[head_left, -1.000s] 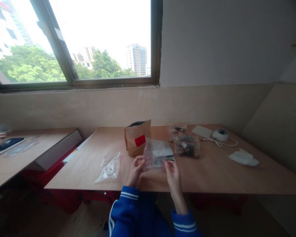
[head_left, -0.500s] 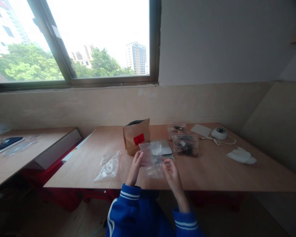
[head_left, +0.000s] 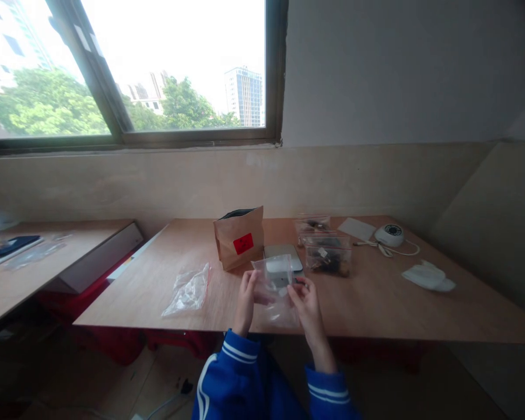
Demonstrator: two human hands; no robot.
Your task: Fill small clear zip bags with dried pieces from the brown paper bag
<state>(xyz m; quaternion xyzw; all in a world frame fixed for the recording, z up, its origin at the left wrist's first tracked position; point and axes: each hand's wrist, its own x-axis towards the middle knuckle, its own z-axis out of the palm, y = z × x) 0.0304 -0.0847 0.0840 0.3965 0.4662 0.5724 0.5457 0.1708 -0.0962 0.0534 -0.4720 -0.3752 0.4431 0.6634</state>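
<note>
Over the near side of the surface (head_left: 376,309): holds up a clear bag (head_left: 275,312) just in front of a flat device (head_left: 280,252).
Left hand (head_left: 245,296): grips the clear bag's left edge.
Right hand (head_left: 307,300): pinches its right edge between thumb and fingers.
Paper pouch (head_left: 231,256): stands upright, top open, beside the flat device.
Wrinkled bag (head_left: 188,291): lies left of the pouch.

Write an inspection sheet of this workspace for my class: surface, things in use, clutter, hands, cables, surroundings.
Surface: wooden tabletop
Things in use: transparent bag, flat device behind it
Clutter: open brown bag, crumpled clear bag, filled bags, white sheet, crumpled white item
Hands: left hand and right hand grip the transparent bag's sides
Cables: white cord beside white dome device
Surroundings: window, wall, second table at left
</note>
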